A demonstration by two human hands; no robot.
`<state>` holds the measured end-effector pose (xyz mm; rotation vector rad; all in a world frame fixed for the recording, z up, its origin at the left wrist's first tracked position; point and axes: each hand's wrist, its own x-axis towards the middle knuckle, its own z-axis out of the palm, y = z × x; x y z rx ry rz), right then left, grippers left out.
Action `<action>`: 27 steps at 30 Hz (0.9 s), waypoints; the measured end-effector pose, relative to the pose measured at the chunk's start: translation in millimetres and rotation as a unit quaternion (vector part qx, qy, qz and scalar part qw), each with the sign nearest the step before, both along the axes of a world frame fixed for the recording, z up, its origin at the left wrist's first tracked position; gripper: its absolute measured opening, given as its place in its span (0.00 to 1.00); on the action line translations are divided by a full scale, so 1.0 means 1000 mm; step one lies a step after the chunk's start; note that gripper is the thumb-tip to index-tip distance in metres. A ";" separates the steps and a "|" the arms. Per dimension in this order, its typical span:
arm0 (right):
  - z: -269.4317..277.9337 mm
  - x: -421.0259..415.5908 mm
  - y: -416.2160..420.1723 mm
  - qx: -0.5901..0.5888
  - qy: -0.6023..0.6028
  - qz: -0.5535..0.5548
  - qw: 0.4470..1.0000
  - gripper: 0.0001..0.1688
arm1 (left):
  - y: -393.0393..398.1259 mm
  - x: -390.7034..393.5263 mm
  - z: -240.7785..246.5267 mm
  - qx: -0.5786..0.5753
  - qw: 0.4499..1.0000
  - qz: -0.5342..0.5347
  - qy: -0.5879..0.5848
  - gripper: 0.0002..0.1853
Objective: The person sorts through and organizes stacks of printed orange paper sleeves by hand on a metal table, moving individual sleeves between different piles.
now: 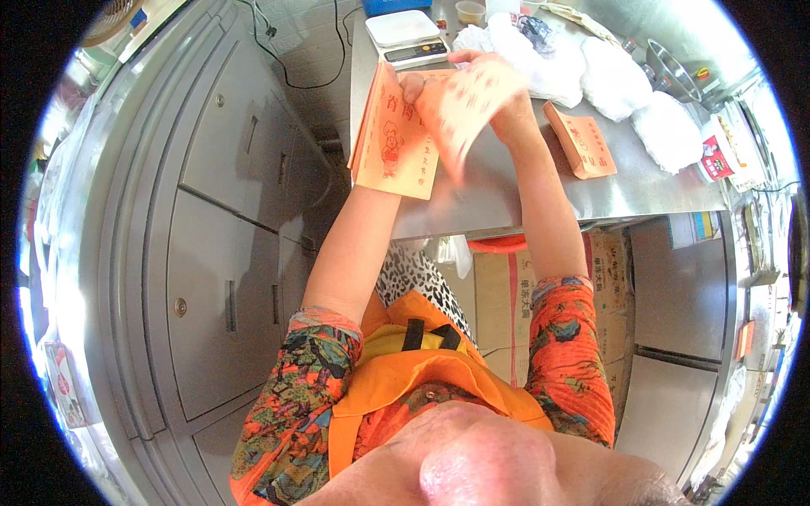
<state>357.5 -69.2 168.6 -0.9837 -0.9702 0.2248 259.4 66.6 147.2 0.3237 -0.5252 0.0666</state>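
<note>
A stack of orange printed paper bags [405, 148] is in my left hand [412, 87], whose thumb lies on top while the forearm passes beneath. My right hand [506, 111] grips one more orange printed sheet or bag [474, 101], blurred and lifted at an angle over the stack's right side. Part of that hand is hidden behind the paper; its fingertips show at the top edge. To the right, a smaller bundle of the same orange printed paper [581, 142] lies folded on the metal table [487, 183].
A white kitchen scale [405, 38] stands behind the stack. White plastic bags [614, 79] with contents line the back right, near a metal bowl [672, 69] and a red-and-white tub [718, 155]. Grey cabinets [221, 265] flank me on the left. Below the table are flattened cardboard [500, 297] and a red basin [497, 243].
</note>
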 end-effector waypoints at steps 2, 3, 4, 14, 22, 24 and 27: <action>0.001 0.003 -0.005 0.004 0.078 -0.043 0.996 0.04 | 0.005 0.010 -0.006 -0.046 0.998 0.004 0.039 0.30; 0.004 0.008 -0.009 0.011 0.108 -0.067 0.992 0.05 | 0.005 0.013 -0.002 -0.069 0.996 0.007 0.058 0.32; 0.006 0.010 -0.014 0.013 0.106 -0.106 0.989 0.07 | 0.004 0.011 0.001 -0.076 0.994 -0.004 0.075 0.33; -0.008 0.033 -0.006 0.016 -0.270 -0.433 0.860 0.10 | 0.011 0.007 0.005 -0.149 0.988 0.011 0.037 0.31; -0.019 0.013 -0.011 -0.415 -0.399 -0.269 0.772 0.06 | 0.015 0.002 0.008 -0.139 0.987 0.071 0.027 0.34; -0.017 0.012 -0.015 -0.404 -0.414 -0.277 0.767 0.06 | 0.013 0.003 0.008 -0.151 0.986 0.067 0.032 0.34; -0.017 0.015 -0.015 -0.411 -0.416 -0.265 0.767 0.07 | 0.012 0.002 0.009 -0.142 0.987 0.068 0.044 0.33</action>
